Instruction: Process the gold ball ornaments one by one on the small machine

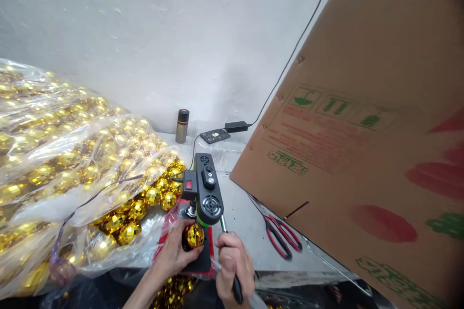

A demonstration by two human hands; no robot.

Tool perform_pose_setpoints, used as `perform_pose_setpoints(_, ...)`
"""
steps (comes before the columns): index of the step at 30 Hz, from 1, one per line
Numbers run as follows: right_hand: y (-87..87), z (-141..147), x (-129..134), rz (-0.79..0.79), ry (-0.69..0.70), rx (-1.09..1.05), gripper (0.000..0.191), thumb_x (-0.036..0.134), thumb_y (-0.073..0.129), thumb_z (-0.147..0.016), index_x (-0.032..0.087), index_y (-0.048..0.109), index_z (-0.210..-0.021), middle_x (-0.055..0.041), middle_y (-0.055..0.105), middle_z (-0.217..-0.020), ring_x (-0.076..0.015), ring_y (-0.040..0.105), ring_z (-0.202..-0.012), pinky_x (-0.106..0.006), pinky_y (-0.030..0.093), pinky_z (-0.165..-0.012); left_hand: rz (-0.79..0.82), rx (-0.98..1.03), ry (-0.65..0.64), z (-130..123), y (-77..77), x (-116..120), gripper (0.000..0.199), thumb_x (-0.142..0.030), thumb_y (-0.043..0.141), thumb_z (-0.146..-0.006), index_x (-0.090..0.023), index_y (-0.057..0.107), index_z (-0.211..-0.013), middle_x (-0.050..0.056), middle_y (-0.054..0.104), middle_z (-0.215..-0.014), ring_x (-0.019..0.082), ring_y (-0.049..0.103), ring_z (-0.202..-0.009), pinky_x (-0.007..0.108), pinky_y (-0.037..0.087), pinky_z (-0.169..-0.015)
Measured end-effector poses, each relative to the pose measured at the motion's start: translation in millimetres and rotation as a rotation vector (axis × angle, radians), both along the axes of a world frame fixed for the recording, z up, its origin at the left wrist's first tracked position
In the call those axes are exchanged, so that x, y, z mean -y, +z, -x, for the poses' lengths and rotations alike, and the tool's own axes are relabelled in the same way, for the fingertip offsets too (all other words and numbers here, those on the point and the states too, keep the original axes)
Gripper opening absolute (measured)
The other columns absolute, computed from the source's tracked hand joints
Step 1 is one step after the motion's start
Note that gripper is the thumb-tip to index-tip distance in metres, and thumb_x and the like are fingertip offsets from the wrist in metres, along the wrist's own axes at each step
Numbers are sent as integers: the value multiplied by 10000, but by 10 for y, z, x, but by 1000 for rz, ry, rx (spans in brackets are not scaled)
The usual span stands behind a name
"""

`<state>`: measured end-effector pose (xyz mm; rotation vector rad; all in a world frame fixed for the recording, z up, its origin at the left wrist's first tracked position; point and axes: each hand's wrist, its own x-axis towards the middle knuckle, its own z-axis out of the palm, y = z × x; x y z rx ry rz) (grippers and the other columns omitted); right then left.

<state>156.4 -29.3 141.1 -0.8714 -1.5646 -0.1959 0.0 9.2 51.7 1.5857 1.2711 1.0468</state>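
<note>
My left hand (178, 250) is closed around a shiny gold mirrored ball (195, 235), holding it under the front end of a small black bench machine (207, 188). The machine has round vents, a side box with a red switch (188, 184) and a black base (201, 260) on a red sheet. My right hand (234, 265) grips a metal lever handle (237, 290) with a black end, just right of the machine. The top of the ball is partly hidden by the machine's head.
Clear plastic bags full of gold balls (152, 196) spread across the left. A large cardboard box (326, 154) leans in from the right, with red-handled scissors (281, 236) beside it. A spray can (182, 126), a black cabled adapter (236, 126) and a flat black item (215, 136) are near the wall.
</note>
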Motion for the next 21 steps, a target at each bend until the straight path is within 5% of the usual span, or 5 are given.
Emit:
perform_pose_setpoints(4,-168,63,9,15,-40,-90,305,177,383,-1075,244,564,-839,17,645,-753,-136,630,-638,-313,555,-738,4,-7,0,-20,-15,4,399,-317,828,-685,-235,723,-1060,104,777,-1090,352,716,-1046,509,562,-996)
perform_pose_setpoints(13,-193,153,158,176,-100,-191,330,157,379,-1077,253,549,-811,27,644,-778,-138,632,-695,-334,541,-879,23,-35,-16,-36,5,13,427,-319,795,-690,-215,716,-1097,139,767,-1088,382,712,-1051,539,554,-987)
perform_pose_setpoints(21,-189,177,27,20,-118,-195,370,160,397,-1081,240,509,-738,51,592,-717,-110,551,-599,-286,529,-809,-23,-32,-16,-58,-102,6,472,-306,773,-707,-205,697,-1161,140,767,-1126,369,723,-1067,531,571,-980)
